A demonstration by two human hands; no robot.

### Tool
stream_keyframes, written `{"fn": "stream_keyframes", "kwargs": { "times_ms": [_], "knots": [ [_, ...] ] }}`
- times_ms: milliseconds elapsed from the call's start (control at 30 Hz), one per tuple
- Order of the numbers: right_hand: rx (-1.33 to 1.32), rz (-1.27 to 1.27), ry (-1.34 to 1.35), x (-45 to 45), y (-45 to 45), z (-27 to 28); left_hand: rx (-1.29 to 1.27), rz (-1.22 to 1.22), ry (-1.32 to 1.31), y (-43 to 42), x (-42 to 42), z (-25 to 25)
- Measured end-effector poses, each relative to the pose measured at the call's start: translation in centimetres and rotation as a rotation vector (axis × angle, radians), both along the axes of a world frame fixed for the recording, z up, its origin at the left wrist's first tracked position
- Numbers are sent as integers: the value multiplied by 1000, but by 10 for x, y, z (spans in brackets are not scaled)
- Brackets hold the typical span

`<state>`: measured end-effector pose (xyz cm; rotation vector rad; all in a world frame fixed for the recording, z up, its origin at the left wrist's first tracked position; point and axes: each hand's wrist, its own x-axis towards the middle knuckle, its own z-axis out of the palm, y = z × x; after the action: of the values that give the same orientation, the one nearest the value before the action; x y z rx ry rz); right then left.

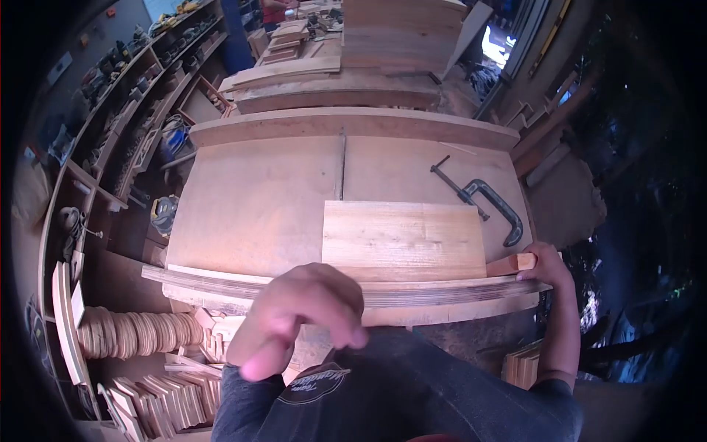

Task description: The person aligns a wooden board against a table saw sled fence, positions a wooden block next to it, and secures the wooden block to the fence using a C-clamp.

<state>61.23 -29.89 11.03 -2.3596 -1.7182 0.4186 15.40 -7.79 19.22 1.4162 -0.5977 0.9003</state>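
My left hand [309,313] is raised close to the camera, in front of the table edge. Its fingers curl loosely with the thumb held apart, and nothing shows in it. At the table's right front corner, my right hand [549,267] grips a small wooden block [524,261]. Beside that block a flat pale wooden board [403,241] lies on the table [250,199], across the right end of the slot. A long layered wooden strip [420,296] runs along the front edge, just beneath my left hand.
A black C-clamp [490,206] lies behind the board at the right. A raised wooden fence [353,124] crosses the table's back. Shelves [110,147] with tools line the left wall. Stacked wood pieces [140,333] stand at lower left. A person [274,11] is far back.
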Motion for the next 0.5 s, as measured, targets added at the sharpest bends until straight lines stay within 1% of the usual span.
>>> {"fn": "stream_keyframes", "kwargs": {
  "times_ms": [67,133,200,233,300,333,400,500],
  "knots": [
    [-20,-37,100,0,1,-1,148,-100,-104,-2,-19,51],
    [-19,8,39,-2,10,2,216,-41,-147,-13,-36,72],
    [-21,15,-3,0,1,-4,268,-31,-132,-17,-38,90],
    [-33,-17,33,-1,6,-4,323,-4,-121,-25,-55,94],
    [-65,-100,95,-1,2,-3,285,55,-128,-36,-69,97],
    [-64,-88,90,3,1,-6,245,92,-128,-41,-76,98],
    [-61,-141,155,13,-3,-18,282,108,-108,-43,-86,102],
    [-43,-159,233,11,-3,-17,311,153,-144,-53,-94,106]
  ]
}}
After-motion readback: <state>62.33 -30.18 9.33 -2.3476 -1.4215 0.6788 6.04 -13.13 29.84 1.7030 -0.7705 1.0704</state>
